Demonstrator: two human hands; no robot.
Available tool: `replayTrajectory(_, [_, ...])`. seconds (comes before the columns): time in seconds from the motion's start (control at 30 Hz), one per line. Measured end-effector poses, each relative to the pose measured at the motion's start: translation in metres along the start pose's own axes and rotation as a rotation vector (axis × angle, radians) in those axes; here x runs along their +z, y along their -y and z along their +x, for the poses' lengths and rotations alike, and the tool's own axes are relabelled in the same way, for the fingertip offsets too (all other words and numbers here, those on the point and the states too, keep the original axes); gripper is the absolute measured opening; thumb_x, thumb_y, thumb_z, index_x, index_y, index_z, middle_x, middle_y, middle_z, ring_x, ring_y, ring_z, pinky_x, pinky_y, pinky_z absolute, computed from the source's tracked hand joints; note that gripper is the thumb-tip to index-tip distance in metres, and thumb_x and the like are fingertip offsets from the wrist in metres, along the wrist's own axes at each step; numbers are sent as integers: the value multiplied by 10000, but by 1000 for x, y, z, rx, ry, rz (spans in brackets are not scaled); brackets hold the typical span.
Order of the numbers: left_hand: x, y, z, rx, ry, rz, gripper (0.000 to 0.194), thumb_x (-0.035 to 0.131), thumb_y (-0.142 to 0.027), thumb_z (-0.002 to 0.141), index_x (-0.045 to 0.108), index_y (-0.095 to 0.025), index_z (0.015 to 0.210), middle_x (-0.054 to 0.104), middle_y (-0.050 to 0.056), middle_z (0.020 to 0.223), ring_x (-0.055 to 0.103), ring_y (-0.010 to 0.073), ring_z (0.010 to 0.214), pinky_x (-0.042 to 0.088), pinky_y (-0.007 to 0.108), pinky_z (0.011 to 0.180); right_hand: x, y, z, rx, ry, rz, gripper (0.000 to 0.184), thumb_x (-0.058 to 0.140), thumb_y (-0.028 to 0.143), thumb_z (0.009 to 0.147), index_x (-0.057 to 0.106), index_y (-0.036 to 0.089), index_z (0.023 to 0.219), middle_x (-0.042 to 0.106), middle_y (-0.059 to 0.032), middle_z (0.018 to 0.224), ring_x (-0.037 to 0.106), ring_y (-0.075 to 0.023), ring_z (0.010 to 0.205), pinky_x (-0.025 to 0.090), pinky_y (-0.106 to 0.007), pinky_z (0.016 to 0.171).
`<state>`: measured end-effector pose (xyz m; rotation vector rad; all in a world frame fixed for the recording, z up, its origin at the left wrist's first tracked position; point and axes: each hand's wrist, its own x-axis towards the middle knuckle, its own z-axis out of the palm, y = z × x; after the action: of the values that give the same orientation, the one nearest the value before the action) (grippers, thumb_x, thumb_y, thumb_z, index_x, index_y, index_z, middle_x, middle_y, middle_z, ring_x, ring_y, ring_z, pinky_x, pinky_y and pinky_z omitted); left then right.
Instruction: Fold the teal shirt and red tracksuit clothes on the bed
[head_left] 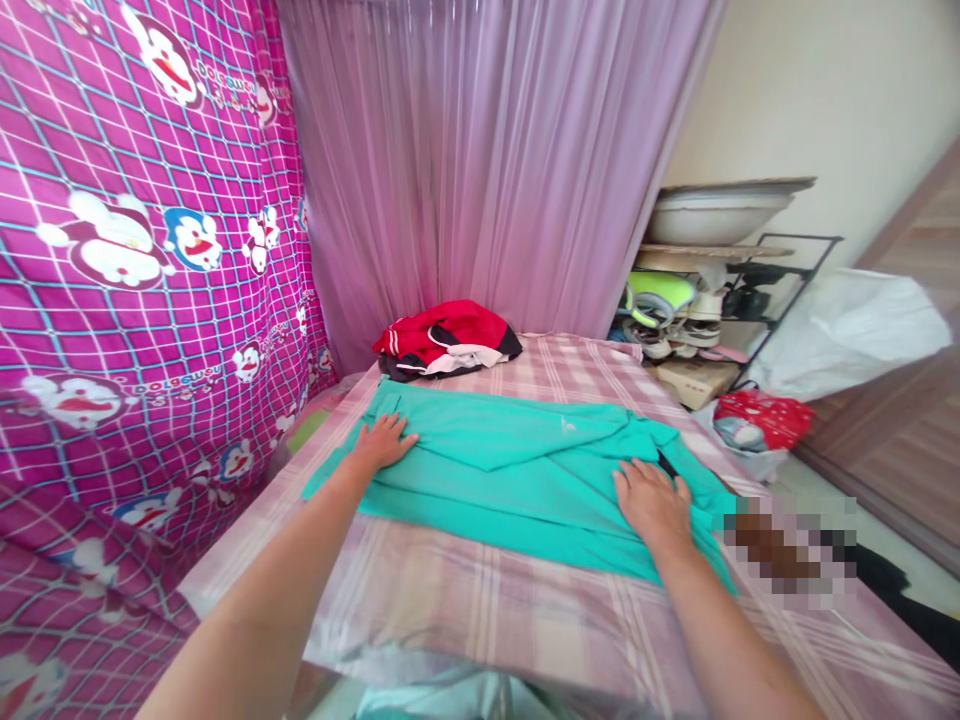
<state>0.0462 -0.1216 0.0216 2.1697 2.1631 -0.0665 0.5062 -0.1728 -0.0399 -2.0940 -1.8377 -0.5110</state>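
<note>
A turquoise long-sleeved shirt (480,490) lies spread sideways across the plaid-covered table, with folds along its middle and a small pale logo toward the right. My left hand (384,442) rests flat on its left end, fingers stretched out. Toward the shirt's right end, my right hand (654,497) presses down with its fingers spread, close to a small dark patch at the neckline. Neither hand grips the cloth.
Behind the shirt lies a crumpled red, black and white garment (450,340) by the purple curtain (465,170). A pink patterned cloth (150,300) hangs at left. On the right stand a shoe rack (795,290) and bags. A blurred patch (787,552) covers the table's right side.
</note>
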Motion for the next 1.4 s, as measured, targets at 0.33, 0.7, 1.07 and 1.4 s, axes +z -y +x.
replayTrajectory(0.33, [9, 1, -5, 13, -68, 6, 686, 274, -579, 963, 280, -212, 1544, 241, 116, 1625, 198, 316, 1495, 228, 615, 1149, -4, 2, 1, 20, 60, -3, 424, 343, 308, 996, 671, 164, 1221, 619, -138, 1344, 531, -275, 1233, 291, -543, 1081])
replayTrajectory(0.7, [-10, 3, 6, 75, -96, 102, 545, 343, -535, 958, 546, -241, 1369, 459, 113, 1517, 405, 311, 1398, 227, 591, 1144, -20, 18, 13, -6, 66, 55, 441, 360, 326, 976, 621, 193, 1306, 566, -132, 1410, 474, -305, 1292, 280, -570, 1089])
replayTrajectory(1.07, [-17, -54, -22, 381, -216, -6, 356, 429, -401, 964, 706, -244, 1123, 715, 68, 1123, 624, 228, 1074, 437, 363, 992, -26, 62, 58, -227, 230, 217, 411, 397, 285, 971, 648, 220, 1290, 577, -85, 1410, 523, -257, 1289, 369, -429, 1081])
replayTrajectory(1.4, [1, -94, -28, 656, -221, -25, 325, 477, -411, 971, 689, -256, 1162, 706, 70, 1127, 626, 236, 1055, 451, 408, 958, -21, 29, 119, -131, 354, 122, 425, 425, 292, 967, 606, 221, 1345, 628, -69, 1352, 559, -231, 1240, 410, -348, 1033])
